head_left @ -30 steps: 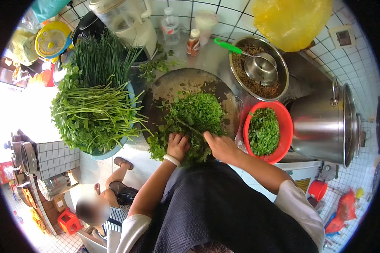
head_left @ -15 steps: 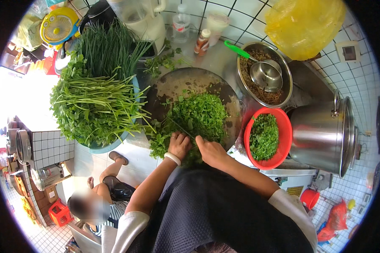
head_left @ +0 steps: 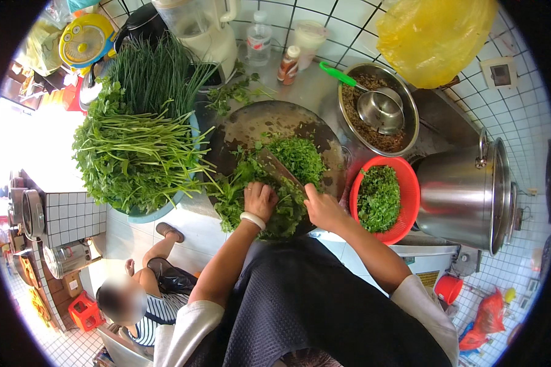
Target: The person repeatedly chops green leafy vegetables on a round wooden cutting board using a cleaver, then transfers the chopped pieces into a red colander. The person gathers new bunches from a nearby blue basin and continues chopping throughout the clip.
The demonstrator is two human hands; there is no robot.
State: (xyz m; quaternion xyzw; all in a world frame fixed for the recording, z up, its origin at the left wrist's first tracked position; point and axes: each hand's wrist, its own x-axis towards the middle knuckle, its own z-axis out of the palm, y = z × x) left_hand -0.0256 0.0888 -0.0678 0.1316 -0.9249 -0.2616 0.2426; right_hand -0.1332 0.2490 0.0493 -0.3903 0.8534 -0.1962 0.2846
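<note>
A dark round chopping board lies in front of me, and a heap of finely chopped green herbs covers its middle. My right hand is closed round the handle of a knife, whose broad blade tilts over the greens, pointing to the far left. With curled fingers my left hand grips and presses uncut leafy herbs at the board's near left side, close beside the blade. Some of the blade's lower edge is hidden among the leaves.
Left stands a blue tub heaped with leafy stems and chives. To the right are a red basket of chopped greens, a steel bowl with a ladle, and a large pot. Someone sits at lower left.
The knife and my right hand have shifted right, and the blade now shows more of its flat side. My left hand has moved slightly up, still on the leafy herbs.
</note>
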